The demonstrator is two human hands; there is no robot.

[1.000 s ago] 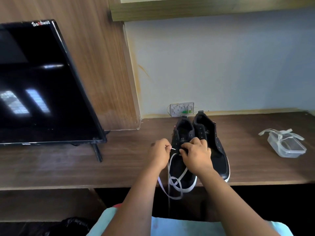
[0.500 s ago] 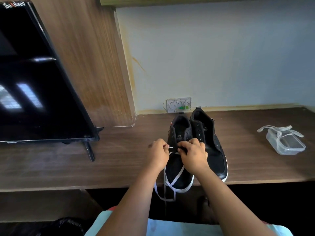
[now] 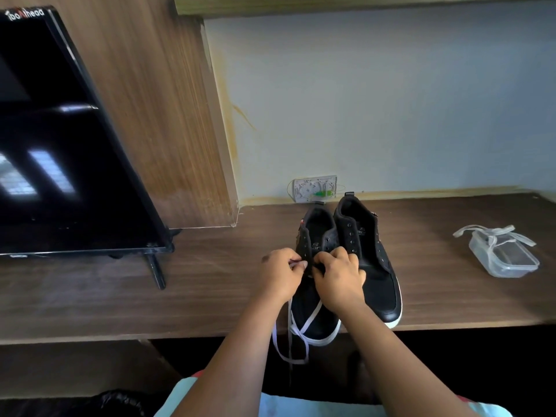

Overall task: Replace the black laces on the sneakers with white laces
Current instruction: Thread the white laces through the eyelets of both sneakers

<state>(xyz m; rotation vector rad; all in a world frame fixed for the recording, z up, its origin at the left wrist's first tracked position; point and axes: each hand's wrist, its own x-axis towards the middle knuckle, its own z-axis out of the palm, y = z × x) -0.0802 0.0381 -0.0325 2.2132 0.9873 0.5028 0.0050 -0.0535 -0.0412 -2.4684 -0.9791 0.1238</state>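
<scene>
Two black sneakers with white soles stand side by side on the wooden desk, toes toward me. The left sneaker [image 3: 319,230] has a white lace [image 3: 310,322] running over its toe and hanging in a loop past the desk edge. My left hand [image 3: 279,273] pinches the tip of that lace at the shoe's left eyelet row. Beside it, my right hand [image 3: 340,276] grips the eyelet flap of the same shoe. The right sneaker [image 3: 376,266] has bare eyelets with no lace in them.
A clear plastic box [image 3: 505,258] with another white lace [image 3: 481,231] draped over it sits at the right of the desk [image 3: 210,281]. A black TV [image 3: 60,145] on a stand fills the left. A wall socket [image 3: 314,189] is behind the shoes.
My left hand has moved the lace tip closer to the shoe's eyelet row, so less of the tip shows. The camera view has shifted slightly.
</scene>
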